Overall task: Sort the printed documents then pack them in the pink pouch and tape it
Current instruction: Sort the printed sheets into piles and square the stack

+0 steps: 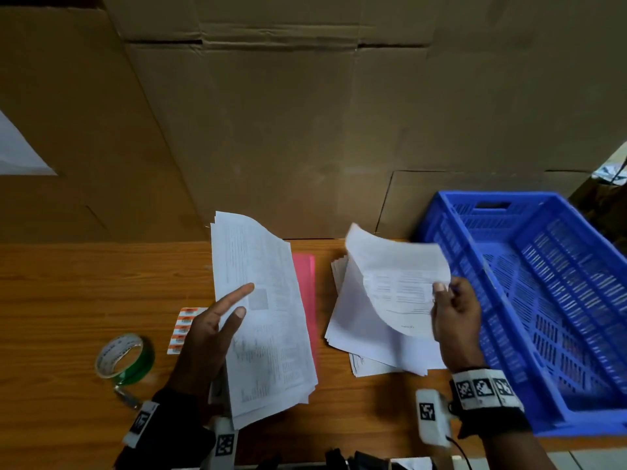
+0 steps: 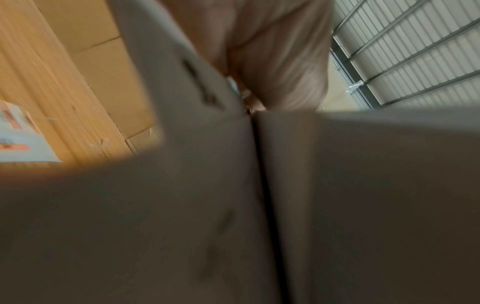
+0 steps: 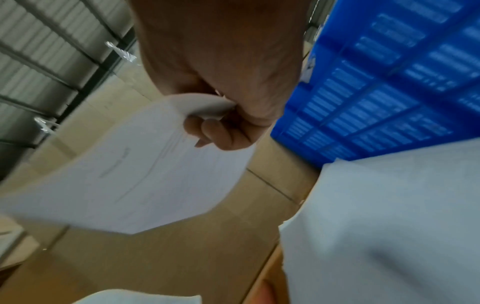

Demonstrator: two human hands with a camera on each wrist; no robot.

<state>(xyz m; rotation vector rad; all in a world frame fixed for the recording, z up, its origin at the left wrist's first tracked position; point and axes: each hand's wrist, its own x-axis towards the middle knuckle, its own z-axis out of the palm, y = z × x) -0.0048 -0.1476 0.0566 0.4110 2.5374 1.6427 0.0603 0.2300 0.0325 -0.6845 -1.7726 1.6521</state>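
Note:
In the head view my left hand [image 1: 246,300] holds a thick stack of printed documents [image 1: 268,334] lifted over the table, thumb and index finger on top and the other fingers hidden underneath. The pink pouch [image 1: 307,290] lies flat on the table, mostly covered by that stack. My right hand [image 1: 444,295] pinches a single printed sheet [image 1: 397,276] by its edge, curled up above a loose pile of papers [image 1: 359,337]. The right wrist view shows the same pinch on the sheet [image 3: 145,174]. In the left wrist view blurred paper [image 2: 233,205] blocks nearly everything.
A green tape roll [image 1: 124,356] and a strip of orange-and-white labels [image 1: 183,330] lie on the wooden table [image 1: 68,300] at the left. A blue slatted crate [image 1: 543,300] stands at the right edge. Tall cardboard boxes [image 1: 305,130] wall off the back.

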